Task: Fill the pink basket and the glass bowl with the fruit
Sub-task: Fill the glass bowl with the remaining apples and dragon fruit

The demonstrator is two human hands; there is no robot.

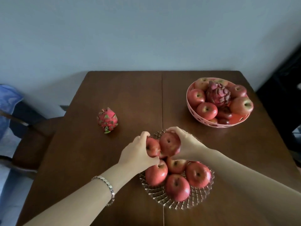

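Note:
The glass bowl [158, 195] sits at the near middle of the table and holds several red apples. My left hand [138, 154] grips one apple [151, 146] at the bowl's far left side. My right hand [187, 144] wraps around a second apple [169, 145] beside it, over the bowl's far side. The two held apples touch. The pink basket [193, 114] stands at the far right, full of apples with a dark dragon fruit [218, 94] on top. A bright pink dragon fruit [107, 119] lies alone on the table, left of the bowl.
The brown wooden table [127, 98] stands against a pale wall. A chair [31, 137] with blue cloth stands to the left of the table. Dark furniture [285, 95] is at the right edge.

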